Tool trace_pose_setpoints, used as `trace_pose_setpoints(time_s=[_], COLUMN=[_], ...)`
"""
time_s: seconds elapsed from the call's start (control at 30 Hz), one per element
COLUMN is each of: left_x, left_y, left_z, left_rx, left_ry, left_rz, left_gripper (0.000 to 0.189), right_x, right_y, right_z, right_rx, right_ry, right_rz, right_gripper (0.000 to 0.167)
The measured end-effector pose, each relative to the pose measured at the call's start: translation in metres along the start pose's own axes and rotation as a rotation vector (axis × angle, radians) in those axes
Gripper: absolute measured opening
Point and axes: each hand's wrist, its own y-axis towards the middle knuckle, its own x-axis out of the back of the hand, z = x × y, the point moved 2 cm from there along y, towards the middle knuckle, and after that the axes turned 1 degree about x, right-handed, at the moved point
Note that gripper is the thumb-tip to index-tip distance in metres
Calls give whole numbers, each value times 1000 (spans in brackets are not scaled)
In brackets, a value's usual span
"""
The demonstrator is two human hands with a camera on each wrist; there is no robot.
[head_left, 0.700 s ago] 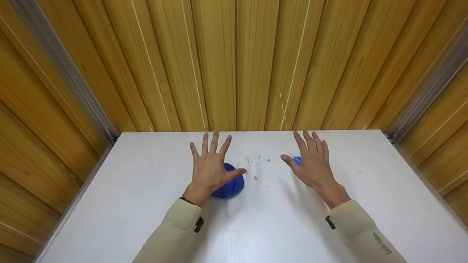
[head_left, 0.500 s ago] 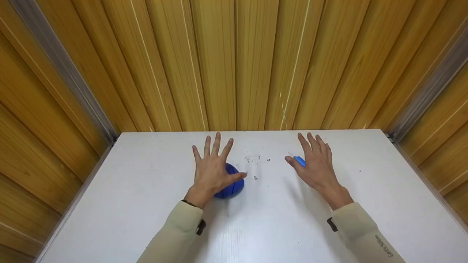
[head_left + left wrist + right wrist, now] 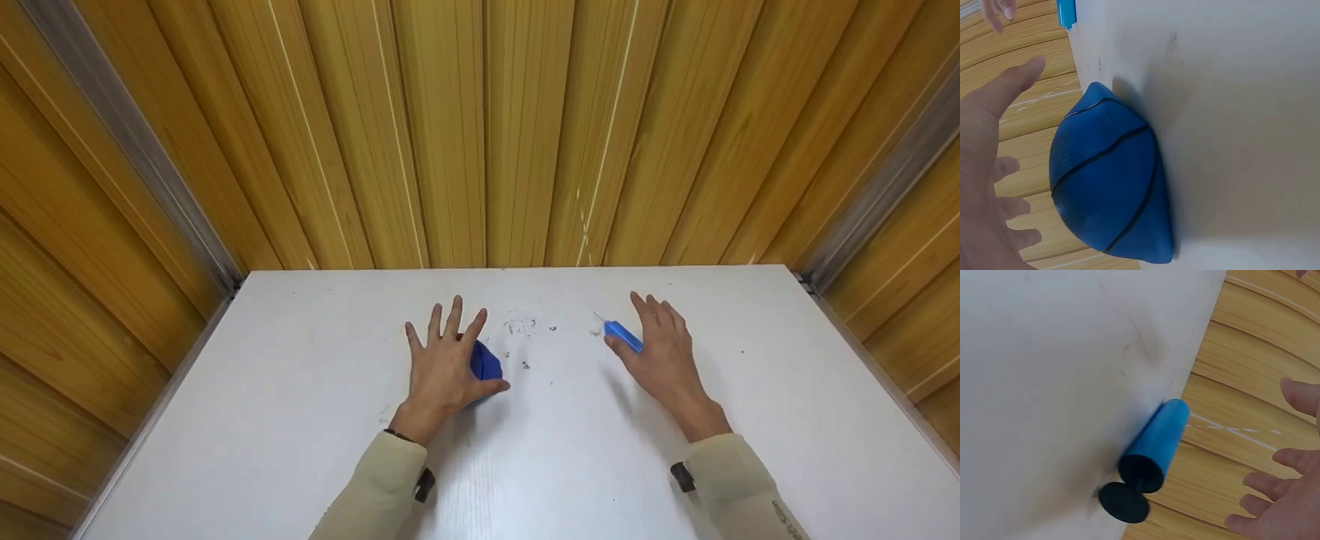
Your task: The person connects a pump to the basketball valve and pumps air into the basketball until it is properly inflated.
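A blue ball with black seams point(image 3: 1112, 174), sagging and partly deflated like a small basketball, lies on the white table. My left hand point(image 3: 442, 375) hovers over it with fingers spread, hiding much of it in the head view. In the left wrist view a gap shows between palm and ball. On the right, a blue hand pump point(image 3: 1157, 439) with a black end cap and round black handle lies on the table; its thin needle point(image 3: 598, 317) points away to the back left. Beside and above the pump is my right hand point(image 3: 667, 360), fingers extended, holding nothing.
The white table point(image 3: 570, 465) has dark scuff marks point(image 3: 519, 327) near its middle. Behind its back edge rises a wood-patterned corrugated wall point(image 3: 480, 135), with grey metal posts point(image 3: 150, 142) at the corners.
Both hands have come lower and nearer the body, shifting slightly right. More of the pump now shows beside the right hand, while the left hand covers more of the ball.
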Motion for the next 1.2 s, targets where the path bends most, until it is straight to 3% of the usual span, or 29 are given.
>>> trace_pose_setpoints(time_s=[0.57, 0.97, 1.2], left_x=[-26, -33, -33], left_y=[-12, -14, -13], left_z=[-2, 1, 3], left_rx=[54, 88, 82], left_ry=[-162, -181, -194], left_rz=[39, 29, -3], left_gripper=[118, 106, 96], right_x=[-1, -1, -2], right_y=[-10, -13, -13], right_z=[-28, -37, -41], right_rx=[-206, -319, -333], right_ry=[52, 44, 62], right_rz=[127, 177, 200], right_gripper=[71, 60, 58])
